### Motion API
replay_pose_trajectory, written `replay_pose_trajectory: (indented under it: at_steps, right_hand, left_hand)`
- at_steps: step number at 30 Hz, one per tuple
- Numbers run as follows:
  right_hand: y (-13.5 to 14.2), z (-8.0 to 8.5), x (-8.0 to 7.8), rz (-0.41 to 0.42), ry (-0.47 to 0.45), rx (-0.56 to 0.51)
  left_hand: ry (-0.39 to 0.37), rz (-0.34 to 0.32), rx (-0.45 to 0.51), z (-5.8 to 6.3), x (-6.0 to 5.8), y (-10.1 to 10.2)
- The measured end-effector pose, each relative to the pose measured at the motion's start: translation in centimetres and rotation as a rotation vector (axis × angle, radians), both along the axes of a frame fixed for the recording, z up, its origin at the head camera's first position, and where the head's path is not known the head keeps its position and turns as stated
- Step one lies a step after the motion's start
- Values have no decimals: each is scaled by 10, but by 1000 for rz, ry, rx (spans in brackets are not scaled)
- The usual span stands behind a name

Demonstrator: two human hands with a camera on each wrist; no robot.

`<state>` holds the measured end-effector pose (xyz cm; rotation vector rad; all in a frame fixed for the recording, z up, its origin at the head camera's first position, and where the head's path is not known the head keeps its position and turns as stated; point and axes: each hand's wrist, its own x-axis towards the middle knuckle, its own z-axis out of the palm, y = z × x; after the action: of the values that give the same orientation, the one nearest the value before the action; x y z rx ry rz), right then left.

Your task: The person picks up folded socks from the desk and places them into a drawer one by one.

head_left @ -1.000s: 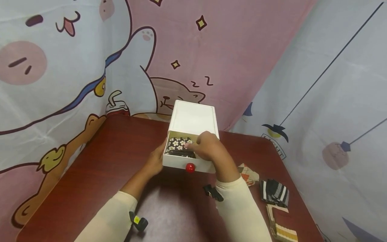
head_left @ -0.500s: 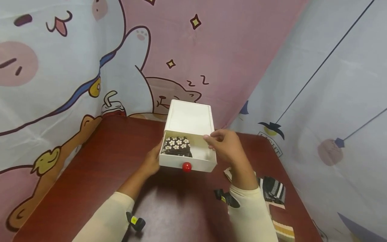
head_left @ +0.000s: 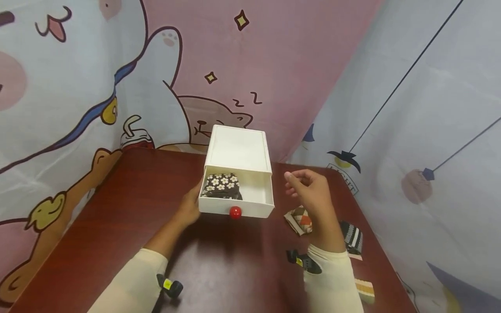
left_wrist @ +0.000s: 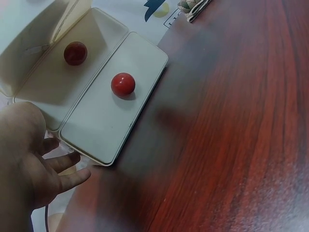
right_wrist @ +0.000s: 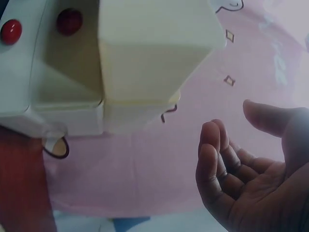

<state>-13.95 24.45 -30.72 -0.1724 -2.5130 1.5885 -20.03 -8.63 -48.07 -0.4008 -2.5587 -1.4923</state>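
Observation:
A white drawer box (head_left: 236,145) stands on the table with its top drawer (head_left: 256,209) pulled out. Inside that drawer, at the left, lies a folded black flowered cloth (head_left: 221,184), possibly a sock. My left hand (head_left: 189,206) rests against the box's left side, and its fingers (left_wrist: 72,180) look spread and nearly straight in the left wrist view. Apart from the box, to its right, hovers my right hand (head_left: 311,189). Its fingers are loosely bent and nothing is between them. Two closed drawer fronts (left_wrist: 104,123) with red knobs show beneath the pulled-out drawer.
On the table (head_left: 227,265) at the right lie a folded argyle sock (head_left: 299,220), a black-and-white patterned one (head_left: 352,237) and a yellow-striped one (head_left: 364,289), partly behind my right arm. A printed curtain (head_left: 274,65) hangs right behind the table.
My right hand has come out of the drawer and moved right, away from the box. The flowered cloth stays in the drawer. My left hand keeps its place at the box's side.

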Motion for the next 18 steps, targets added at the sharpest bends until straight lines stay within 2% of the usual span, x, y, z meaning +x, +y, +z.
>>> replay_pose_trajectory:
  at_steps: [9,13,14,15,18]
  right_hand:
    - [35,-20,8,-53,-68,-65]
    - [52,-33,11,-86,-98,-76]
    - [57,-37,11,-99,-107,-79]
    - [61,-40,12,-112,-119,-77]
    - [74,-50,14,-149,-171,-60]
  left_hand:
    - [-12,-17,15,2,0,-4]
    - [26,-40,52,-5,-4,-9]
    - [56,-43,66,-14,-9,-10]
    - [71,-51,70,-16,-10,-11]
    - [67,-59,64,-17,-10,-9]
